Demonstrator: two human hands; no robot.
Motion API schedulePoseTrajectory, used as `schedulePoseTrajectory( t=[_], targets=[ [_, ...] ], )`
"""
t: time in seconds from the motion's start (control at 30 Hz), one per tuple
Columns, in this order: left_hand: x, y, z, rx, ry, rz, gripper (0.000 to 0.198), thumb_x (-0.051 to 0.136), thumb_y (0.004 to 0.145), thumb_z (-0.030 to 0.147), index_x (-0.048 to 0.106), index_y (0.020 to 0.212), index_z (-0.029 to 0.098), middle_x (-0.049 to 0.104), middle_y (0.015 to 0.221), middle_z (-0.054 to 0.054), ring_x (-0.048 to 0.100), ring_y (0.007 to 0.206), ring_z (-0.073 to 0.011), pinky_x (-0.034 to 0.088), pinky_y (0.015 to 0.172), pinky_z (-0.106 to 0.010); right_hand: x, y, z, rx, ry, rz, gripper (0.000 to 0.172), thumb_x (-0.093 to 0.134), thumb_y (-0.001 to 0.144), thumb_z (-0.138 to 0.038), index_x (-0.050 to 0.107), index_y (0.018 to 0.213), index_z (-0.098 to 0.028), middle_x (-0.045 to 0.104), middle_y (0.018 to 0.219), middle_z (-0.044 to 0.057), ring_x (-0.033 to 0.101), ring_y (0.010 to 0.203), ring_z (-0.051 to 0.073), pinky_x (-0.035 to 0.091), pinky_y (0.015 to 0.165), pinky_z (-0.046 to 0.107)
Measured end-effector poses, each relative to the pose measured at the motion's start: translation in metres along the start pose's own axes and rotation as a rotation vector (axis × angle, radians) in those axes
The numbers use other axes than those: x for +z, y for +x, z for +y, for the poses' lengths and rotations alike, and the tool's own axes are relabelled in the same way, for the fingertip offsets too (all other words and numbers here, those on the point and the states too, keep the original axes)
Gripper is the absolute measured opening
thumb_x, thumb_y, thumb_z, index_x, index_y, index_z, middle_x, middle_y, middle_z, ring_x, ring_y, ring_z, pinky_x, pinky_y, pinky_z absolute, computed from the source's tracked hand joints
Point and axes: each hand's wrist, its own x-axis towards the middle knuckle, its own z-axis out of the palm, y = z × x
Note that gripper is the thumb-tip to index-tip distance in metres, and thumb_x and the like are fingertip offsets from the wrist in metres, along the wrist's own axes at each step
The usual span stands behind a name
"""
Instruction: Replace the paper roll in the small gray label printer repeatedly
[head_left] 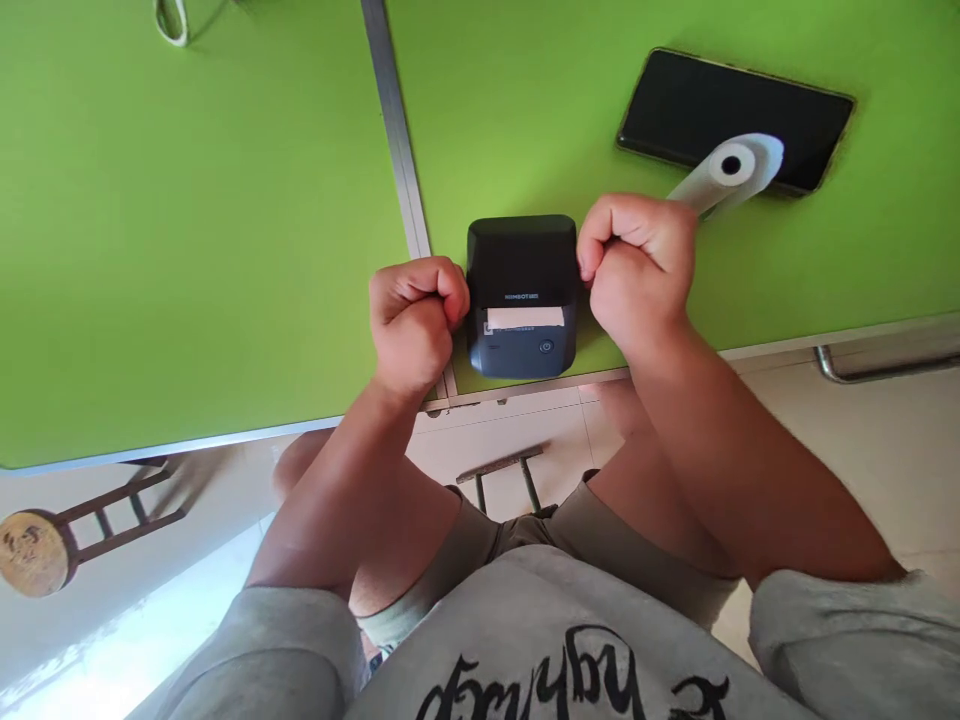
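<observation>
A black label printer (pixel 523 260) stands near the front edge of the green table (pixel 225 250), with a strip of white paper (pixel 525 317) showing at its slot and a power button below. My left hand (pixel 417 320) is closed into a fist at the printer's left side, its curled index finger against or very close to the casing. On the other side, my right hand (pixel 641 265) is also a fist, with its bent index finger beside the casing. Neither fist shows anything inside it. Just beyond my right hand, a white paper roll (pixel 731 165) stands on end.
Behind the roll lies a black smartphone (pixel 720 105), partly covered by it. A metal strip (pixel 394 120) crosses the table left of the printer. A white cord loop (pixel 172 22) is at the far left. Below the table edge stands a wooden stool (pixel 37 553).
</observation>
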Motion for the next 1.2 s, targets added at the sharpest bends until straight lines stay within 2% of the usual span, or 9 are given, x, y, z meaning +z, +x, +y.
schedulePoseTrajectory(
  t=[0.1, 0.3, 0.57, 0.7, 0.9, 1.1, 1.2],
  targets=[
    [0.003, -0.001, 0.001, 0.001, 0.017, 0.022, 0.023, 0.052, 0.063, 0.008, 0.045, 0.044, 0.019, 0.037, 0.045, 0.000, 0.030, 0.044, -0.0088, 0.018, 0.048, -0.029, -0.001, 0.001, -0.001, 0.004, 0.012, -0.010, 0.031, 0.049, 0.075, -0.007, 0.046, 0.050, -0.025, 0.045, 0.049, -0.002, 0.043, 0.049, 0.014, 0.033, 0.050, 0.032],
    [0.005, 0.000, 0.001, 0.033, 0.037, 0.038, 0.018, 0.049, 0.057, 0.009, 0.045, 0.043, 0.020, 0.037, 0.044, 0.000, 0.029, 0.044, -0.0088, 0.017, 0.050, -0.030, -0.003, 0.000, -0.002, 0.069, 0.055, -0.081, 0.034, 0.048, 0.085, -0.009, 0.045, 0.054, -0.024, 0.043, 0.051, -0.003, 0.045, 0.052, 0.013, 0.035, 0.053, 0.031],
    [0.006, 0.000, 0.005, 0.009, 0.088, 0.049, 0.010, 0.045, 0.050, 0.015, 0.044, 0.042, 0.021, 0.035, 0.043, 0.001, 0.027, 0.043, -0.0097, 0.015, 0.048, -0.030, -0.003, 0.001, -0.002, -0.017, 0.091, -0.061, 0.022, 0.037, 0.058, -0.004, 0.048, 0.052, -0.022, 0.049, 0.047, -0.005, 0.043, 0.046, 0.010, 0.024, 0.048, 0.028],
    [0.002, 0.001, 0.005, 0.027, 0.088, 0.013, 0.009, 0.043, 0.050, 0.014, 0.043, 0.043, 0.021, 0.035, 0.043, 0.002, 0.026, 0.043, -0.0089, 0.014, 0.046, -0.029, -0.003, 0.001, -0.003, -0.033, 0.110, -0.062, 0.022, 0.036, 0.057, -0.003, 0.048, 0.053, -0.021, 0.047, 0.048, -0.006, 0.042, 0.046, 0.009, 0.023, 0.048, 0.026],
    [-0.007, -0.004, 0.003, 0.073, 0.147, -0.069, 0.012, 0.042, 0.053, 0.010, 0.046, 0.050, 0.020, 0.040, 0.048, 0.003, 0.032, 0.047, -0.0089, 0.018, 0.046, -0.028, -0.002, 0.004, -0.012, 0.070, 0.046, -0.102, 0.021, 0.034, 0.058, -0.003, 0.044, 0.051, -0.020, 0.045, 0.049, -0.005, 0.042, 0.049, 0.007, 0.024, 0.051, 0.024],
    [-0.012, -0.013, 0.005, 0.235, 0.409, -0.059, 0.022, 0.042, 0.065, 0.001, 0.052, 0.063, 0.021, 0.051, 0.059, 0.004, 0.045, 0.055, -0.0096, 0.033, 0.052, -0.025, 0.003, 0.006, -0.013, 0.076, 0.035, -0.055, 0.018, 0.033, 0.058, -0.007, 0.042, 0.051, -0.020, 0.042, 0.048, -0.005, 0.038, 0.049, 0.007, 0.021, 0.051, 0.024],
    [-0.016, -0.021, 0.007, 0.343, 0.561, -0.094, 0.022, 0.046, 0.073, 0.000, 0.051, 0.072, 0.022, 0.058, 0.077, 0.001, 0.057, 0.071, -0.0117, 0.045, 0.064, -0.025, 0.004, 0.005, -0.011, 0.072, 0.016, -0.029, 0.017, 0.033, 0.058, -0.008, 0.042, 0.051, -0.020, 0.041, 0.049, -0.004, 0.038, 0.049, 0.007, 0.021, 0.052, 0.024]
  ],
)
